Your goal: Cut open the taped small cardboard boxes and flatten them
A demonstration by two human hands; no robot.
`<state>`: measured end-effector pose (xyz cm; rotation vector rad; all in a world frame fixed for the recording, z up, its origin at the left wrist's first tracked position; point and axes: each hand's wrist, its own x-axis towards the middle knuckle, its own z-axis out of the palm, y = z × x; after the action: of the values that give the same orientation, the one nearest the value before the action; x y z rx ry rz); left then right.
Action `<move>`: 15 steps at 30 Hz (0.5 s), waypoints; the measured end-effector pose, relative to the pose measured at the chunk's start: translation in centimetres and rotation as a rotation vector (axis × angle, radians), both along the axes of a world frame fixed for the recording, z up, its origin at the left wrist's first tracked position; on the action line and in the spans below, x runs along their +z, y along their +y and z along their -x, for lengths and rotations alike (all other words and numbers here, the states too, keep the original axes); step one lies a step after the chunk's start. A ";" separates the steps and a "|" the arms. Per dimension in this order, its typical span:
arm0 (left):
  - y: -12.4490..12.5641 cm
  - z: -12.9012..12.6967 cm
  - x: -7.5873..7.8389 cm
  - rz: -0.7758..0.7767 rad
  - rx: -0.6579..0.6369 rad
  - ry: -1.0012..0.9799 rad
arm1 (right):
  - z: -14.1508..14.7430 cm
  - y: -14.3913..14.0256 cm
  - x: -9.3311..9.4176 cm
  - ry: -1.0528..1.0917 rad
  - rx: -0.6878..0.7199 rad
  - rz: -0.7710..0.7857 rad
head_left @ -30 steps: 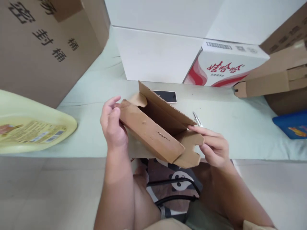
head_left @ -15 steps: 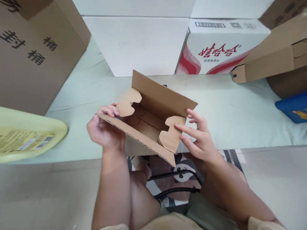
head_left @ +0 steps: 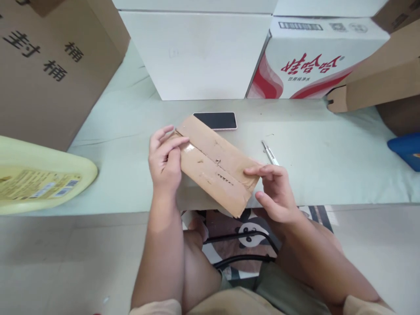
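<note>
A small brown cardboard box point(head_left: 215, 164) is held tilted above the table's front edge, its two top flaps folded down and meeting along a middle seam. Bits of clear tape and torn marks show on the flaps. At the box's left end, my left hand point(head_left: 166, 159) grips it, fingers on the top and side. My right hand point(head_left: 274, 186) is at the right end, index finger resting on the flap's corner and thumb apart from the box. Just beyond the box lies a phone point(head_left: 219, 120), screen up. A slim silver utility knife point(head_left: 269, 153) lies near my right fingers.
White cartons point(head_left: 203, 57) and a red-and-white carton point(head_left: 311, 65) line the back. A large brown carton point(head_left: 49, 87) and a yellow bottle point(head_left: 46, 175) stand left. An opened cardboard box point(head_left: 377, 92) and a blue object point(head_left: 407, 148) are at right, on a pale green tablecloth point(head_left: 308, 131).
The box's standing flaps have been folded shut over its inside. My left hand has shifted onto the closed top. The phone and knife have come into sight.
</note>
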<state>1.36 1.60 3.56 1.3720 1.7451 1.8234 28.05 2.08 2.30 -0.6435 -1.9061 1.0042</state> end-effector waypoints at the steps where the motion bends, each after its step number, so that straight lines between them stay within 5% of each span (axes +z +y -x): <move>1: 0.0 0.0 0.1 0.007 -0.004 0.015 | -0.1 0.0 0.0 -0.005 -0.004 0.005; 5: -0.1 0.1 0.2 0.018 -0.028 0.023 | -0.6 0.5 -0.4 -0.012 -0.055 0.058; 11: -0.2 1.4 0.2 0.046 0.052 -0.093 | -1.3 1.7 -1.7 -0.182 -0.161 0.361; 15: -0.4 3.4 0.0 0.021 0.130 -0.285 | -0.8 1.5 -1.9 -0.263 -0.026 0.451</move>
<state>-2.07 1.24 3.57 0.9528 1.7298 1.9498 28.88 3.61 0.44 -1.1020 -1.8956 1.4064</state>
